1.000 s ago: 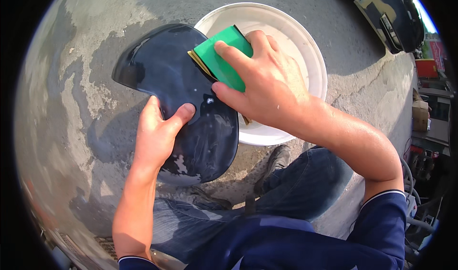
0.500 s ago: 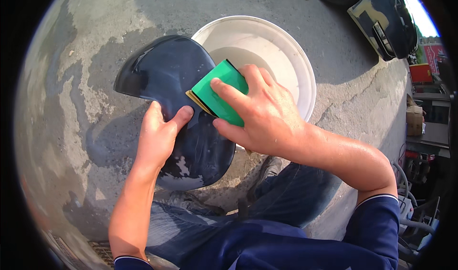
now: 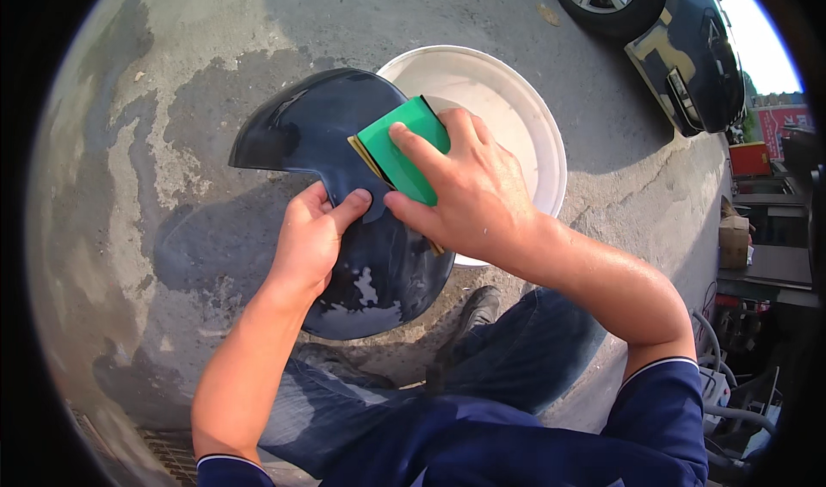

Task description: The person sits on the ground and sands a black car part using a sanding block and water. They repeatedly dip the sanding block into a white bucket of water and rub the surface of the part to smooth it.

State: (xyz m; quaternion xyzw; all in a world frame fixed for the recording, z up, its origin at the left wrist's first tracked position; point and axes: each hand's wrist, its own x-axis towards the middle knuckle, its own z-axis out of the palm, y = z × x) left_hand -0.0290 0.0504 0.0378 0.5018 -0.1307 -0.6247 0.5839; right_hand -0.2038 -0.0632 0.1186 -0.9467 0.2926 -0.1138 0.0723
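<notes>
Dark glossy body panel [image 3: 344, 220]: curved, wet, notched at its left edge; held over the person's knees, its far end overlapping the rim of the white bucket [image 3: 533, 117], likely so run-off falls into or beside it

Green block with yellow underside [image 3: 400, 147]: laid flat on the upper part of the panel, just beside the bucket rim; broad face down, which suits rubbing the surface

Right hand [image 3: 469, 194]: grip clenched on the green block, fingers spread along its top, thumb at its near edge; wrist bent inward, forearm coming in from the lower right, skin wet

Left hand [image 3: 314, 237]: grip closed on the panel's notched edge, thumb on the upper face, fingers curled under out of sight; it appears to brace the panel against the other hand's pressure; forearm rising straight from the lower edge

Concrete ground [image 3: 172, 143]: patchy, damp in places

Dark shoe [image 3: 477, 311]: under the panel's near end

Parked dark car [image 3: 680, 48]: upper right, well apart
</notes>
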